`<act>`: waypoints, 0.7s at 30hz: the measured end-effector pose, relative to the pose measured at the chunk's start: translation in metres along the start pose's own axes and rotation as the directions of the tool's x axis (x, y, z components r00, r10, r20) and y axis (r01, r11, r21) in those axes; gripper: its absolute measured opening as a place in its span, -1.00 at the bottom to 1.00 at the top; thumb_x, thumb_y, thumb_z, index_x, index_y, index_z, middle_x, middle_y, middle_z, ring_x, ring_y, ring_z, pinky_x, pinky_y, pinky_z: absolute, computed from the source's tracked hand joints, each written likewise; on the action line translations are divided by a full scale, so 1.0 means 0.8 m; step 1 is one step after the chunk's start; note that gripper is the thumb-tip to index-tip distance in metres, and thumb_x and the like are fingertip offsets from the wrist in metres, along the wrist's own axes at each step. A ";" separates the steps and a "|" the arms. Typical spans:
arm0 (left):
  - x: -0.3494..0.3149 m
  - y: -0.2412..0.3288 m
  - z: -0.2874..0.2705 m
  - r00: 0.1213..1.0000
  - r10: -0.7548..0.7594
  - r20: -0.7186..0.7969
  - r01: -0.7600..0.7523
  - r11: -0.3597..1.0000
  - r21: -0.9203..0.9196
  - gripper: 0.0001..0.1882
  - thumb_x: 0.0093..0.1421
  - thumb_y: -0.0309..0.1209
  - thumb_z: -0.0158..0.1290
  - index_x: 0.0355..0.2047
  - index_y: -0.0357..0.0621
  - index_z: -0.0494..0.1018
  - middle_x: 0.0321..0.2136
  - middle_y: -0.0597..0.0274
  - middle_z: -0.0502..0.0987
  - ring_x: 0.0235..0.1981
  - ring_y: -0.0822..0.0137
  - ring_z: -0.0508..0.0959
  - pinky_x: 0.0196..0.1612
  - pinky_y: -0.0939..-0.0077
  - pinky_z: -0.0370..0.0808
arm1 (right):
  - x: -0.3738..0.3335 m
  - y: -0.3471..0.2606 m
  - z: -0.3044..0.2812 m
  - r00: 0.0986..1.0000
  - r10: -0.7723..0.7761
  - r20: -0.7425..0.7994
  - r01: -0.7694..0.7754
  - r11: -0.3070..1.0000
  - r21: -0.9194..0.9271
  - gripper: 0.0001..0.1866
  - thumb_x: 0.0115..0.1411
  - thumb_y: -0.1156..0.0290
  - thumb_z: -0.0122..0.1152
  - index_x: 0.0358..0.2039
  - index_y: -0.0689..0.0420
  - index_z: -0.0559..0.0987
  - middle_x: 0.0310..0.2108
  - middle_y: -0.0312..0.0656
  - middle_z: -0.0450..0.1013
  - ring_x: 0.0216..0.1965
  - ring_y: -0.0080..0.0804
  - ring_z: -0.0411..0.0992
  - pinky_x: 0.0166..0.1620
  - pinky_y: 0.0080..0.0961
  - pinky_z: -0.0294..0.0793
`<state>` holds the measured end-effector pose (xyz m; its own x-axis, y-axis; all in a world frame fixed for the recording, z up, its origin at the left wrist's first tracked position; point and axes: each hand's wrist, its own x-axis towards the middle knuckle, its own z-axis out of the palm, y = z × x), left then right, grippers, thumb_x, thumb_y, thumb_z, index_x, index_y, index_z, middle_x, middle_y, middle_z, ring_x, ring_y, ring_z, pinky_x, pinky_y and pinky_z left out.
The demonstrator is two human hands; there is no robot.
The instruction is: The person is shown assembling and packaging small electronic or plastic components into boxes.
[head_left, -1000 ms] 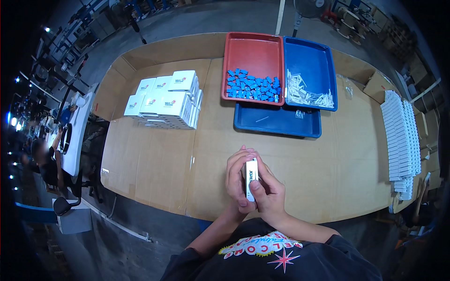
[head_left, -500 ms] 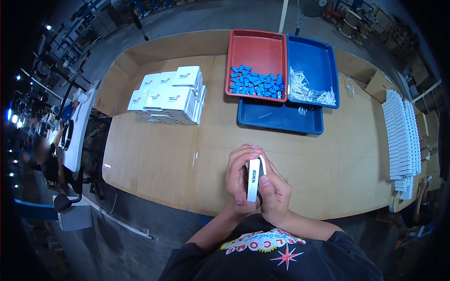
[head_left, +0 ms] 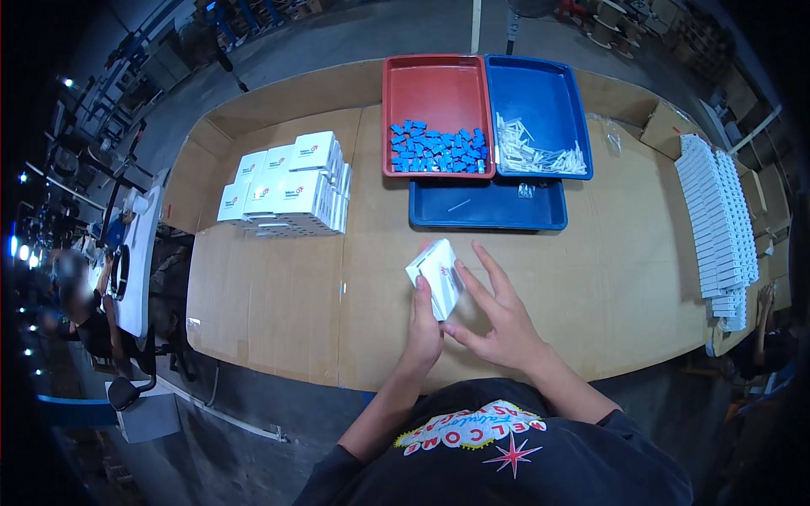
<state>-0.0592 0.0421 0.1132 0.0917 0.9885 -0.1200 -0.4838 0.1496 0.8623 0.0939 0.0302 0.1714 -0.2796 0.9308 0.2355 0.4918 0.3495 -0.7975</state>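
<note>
A small flat white plastic box (head_left: pixel 440 281) with a reddish mark on its face is tilted above the cardboard surface, in front of the blue trays. My left hand (head_left: pixel 422 325) grips it from the left, thumb along its near face and the other fingers mostly hidden behind it. My right hand (head_left: pixel 499 319) is beside the box's right edge with fingers spread; an index fingertip is at or very near the edge, and I cannot tell if it touches.
Stacked white boxes (head_left: pixel 291 196) stand at left. A red tray (head_left: pixel 434 84) holds small blue parts; a blue tray (head_left: pixel 536 84) holds thin white pieces. Before them lies another blue tray (head_left: pixel 489 218). White units (head_left: pixel 717 228) are stacked at right. A person (head_left: pixel 84 295) sits far left.
The white box has turned from edge-on to showing its broad face and moved slightly away from me. My right hand has let go of it and spread its fingers; my left hand still holds it.
</note>
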 end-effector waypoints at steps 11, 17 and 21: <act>-0.024 0.016 0.032 0.891 -0.386 0.240 0.448 0.833 -0.323 -0.30 0.54 0.20 -0.46 0.43 0.00 0.11 0.29 0.13 0.36 0.33 0.20 0.39 0.34 0.20 0.40 | 0.031 0.048 -0.023 0.900 -0.433 0.041 0.435 0.891 -0.132 -0.11 0.00 -0.13 0.53 0.22 0.16 0.47 0.32 0.06 0.35 0.31 0.11 0.34 0.34 0.05 0.30; -0.032 0.016 0.031 0.913 -0.350 0.208 0.400 0.865 -0.301 -0.29 0.54 0.20 -0.44 0.43 -0.02 0.11 0.27 0.15 0.38 0.30 0.23 0.43 0.31 0.24 0.41 | 0.033 0.061 -0.005 0.835 -0.550 -0.030 0.549 0.835 -0.039 -0.08 0.03 -0.15 0.51 0.21 0.28 0.44 0.25 0.19 0.41 0.19 0.16 0.48 0.25 0.04 0.42; -0.029 0.022 0.019 0.888 -0.402 0.225 0.449 0.863 -0.231 -0.31 0.54 0.19 -0.43 0.43 0.00 0.11 0.25 0.16 0.41 0.26 0.23 0.46 0.29 0.25 0.42 | 0.026 0.070 0.009 0.842 -0.530 -0.104 0.533 0.846 0.009 -0.05 0.11 -0.18 0.43 0.25 0.33 0.40 0.23 0.23 0.41 0.17 0.18 0.49 0.24 -0.05 0.45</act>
<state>-0.0566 0.0211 0.1385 0.4716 0.8125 -0.3426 -0.5773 0.5782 0.5766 0.1095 0.0681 0.1275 -0.4101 0.6095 0.6784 0.2594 0.7911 -0.5539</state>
